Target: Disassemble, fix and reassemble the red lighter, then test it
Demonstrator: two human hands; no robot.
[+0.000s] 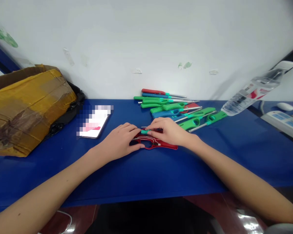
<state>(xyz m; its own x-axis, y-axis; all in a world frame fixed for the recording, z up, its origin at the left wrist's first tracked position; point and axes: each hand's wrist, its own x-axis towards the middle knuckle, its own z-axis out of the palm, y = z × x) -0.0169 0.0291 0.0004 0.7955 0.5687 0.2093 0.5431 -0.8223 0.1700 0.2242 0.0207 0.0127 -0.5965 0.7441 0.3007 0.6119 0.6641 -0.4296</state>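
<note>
On the blue table in front of me lies an opened red lighter casing (169, 145), long-handled type, with thin white wires (150, 139) showing inside. My left hand (120, 139) grips its left end, thumb at the near edge by the trigger hole and fingers along the far side. A small teal-green plastic part (144, 132) sits at the casing's far edge. My right hand (169, 130) pinches this part between thumb and fingers, and its palm hangs over the right half of the casing. The fingers hide some of the casing's inside.
Behind my hands lies a pile of green, blue and red stick lighters (178, 107). A phone (95, 123) and a taped cardboard box (31, 107) are to the left. At right are a tilted water bottle (254, 89) and a power strip (283, 122). A white wall (146, 42) bounds the back.
</note>
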